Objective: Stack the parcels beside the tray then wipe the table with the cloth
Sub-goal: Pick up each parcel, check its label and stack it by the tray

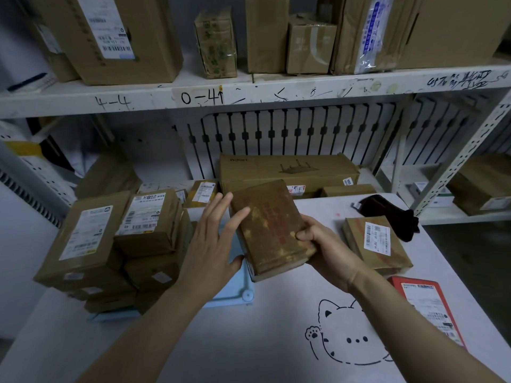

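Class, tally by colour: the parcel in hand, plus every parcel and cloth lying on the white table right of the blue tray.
Brown cardboard parcels: 2, the worn parcel gripped by the right hand and the white-labelled parcel
Red flat parcel: 1
Black cloth: 1
Total: 4

Dim, bluish indoor light, deep shadow under the shelf point(276, 92), pale table point(249, 341) the brightest surface, black cloth point(387, 214) nearly featureless, strong wide-angle bending toward the edges, corners soft and darker
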`<state>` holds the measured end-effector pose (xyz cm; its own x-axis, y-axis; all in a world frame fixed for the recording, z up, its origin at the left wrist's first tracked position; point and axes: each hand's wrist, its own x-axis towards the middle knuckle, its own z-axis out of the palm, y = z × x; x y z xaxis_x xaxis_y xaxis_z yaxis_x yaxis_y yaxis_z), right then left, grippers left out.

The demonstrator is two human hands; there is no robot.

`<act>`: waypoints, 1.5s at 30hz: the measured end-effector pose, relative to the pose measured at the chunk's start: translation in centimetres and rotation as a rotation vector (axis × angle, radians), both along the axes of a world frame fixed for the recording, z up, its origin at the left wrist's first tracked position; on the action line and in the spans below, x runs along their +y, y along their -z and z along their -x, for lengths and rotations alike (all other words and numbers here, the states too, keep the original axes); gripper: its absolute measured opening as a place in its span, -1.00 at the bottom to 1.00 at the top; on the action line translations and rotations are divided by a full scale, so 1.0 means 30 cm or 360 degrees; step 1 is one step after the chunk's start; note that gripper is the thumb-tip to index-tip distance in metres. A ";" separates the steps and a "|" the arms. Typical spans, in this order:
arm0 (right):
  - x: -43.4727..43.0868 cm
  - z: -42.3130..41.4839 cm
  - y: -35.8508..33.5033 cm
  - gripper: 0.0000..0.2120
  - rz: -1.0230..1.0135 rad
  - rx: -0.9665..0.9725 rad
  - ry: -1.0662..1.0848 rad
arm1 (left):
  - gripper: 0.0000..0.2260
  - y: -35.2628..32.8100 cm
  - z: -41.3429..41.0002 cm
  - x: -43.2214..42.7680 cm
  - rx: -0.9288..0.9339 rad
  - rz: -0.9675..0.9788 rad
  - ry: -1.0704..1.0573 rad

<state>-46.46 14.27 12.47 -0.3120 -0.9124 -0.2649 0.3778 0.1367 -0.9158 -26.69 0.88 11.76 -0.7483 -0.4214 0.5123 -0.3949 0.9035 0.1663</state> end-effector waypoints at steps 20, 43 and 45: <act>-0.081 -0.094 -0.173 -0.47 0.0239 0.0548 -0.0076 | -0.27 -0.209 -0.054 0.005 0.0512 -0.1399 -0.0133; -0.666 -0.737 -0.283 -0.69 -0.0069 0.0589 -0.0493 | -0.20 -0.200 -0.728 -0.416 0.1358 -0.2249 -0.1072; -0.698 -0.777 -0.276 -0.81 -0.0081 0.0632 -0.0512 | -0.25 -0.202 -0.754 -0.456 0.1326 -0.2262 -0.1094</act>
